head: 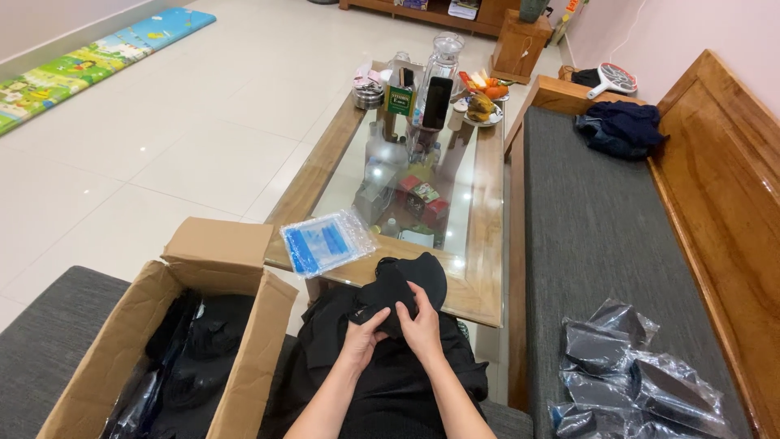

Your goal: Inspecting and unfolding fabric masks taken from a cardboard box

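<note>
Tiled living room, seen from a grey cushioned seat; glass-topped wooden coffee table (pixel 487 268) directly ahead. We note a small black garment (pixel 404 290), bunched, held over the lap at the table's near edge, above a larger heap of black cloth (pixel 382 382). Left hand (pixel 363 340) grips its lower left part, fingers curled closed into the fabric. Right hand (pixel 422 322) lies over the middle, fingers bent and pinching a fold; thumbs are mostly hidden. Held close and central, we judge, so both hands can work the fabric.

Just beyond, a flat stack of clear bags with blue print (pixel 327 241) lies on the table corner, within reach. Open cardboard box (pixel 175 341) at the left holds dark bagged items. On the bench to the right, a pile of filled clear bags (pixel 634 374); further back, dark folded clothing (pixel 619 128).
</note>
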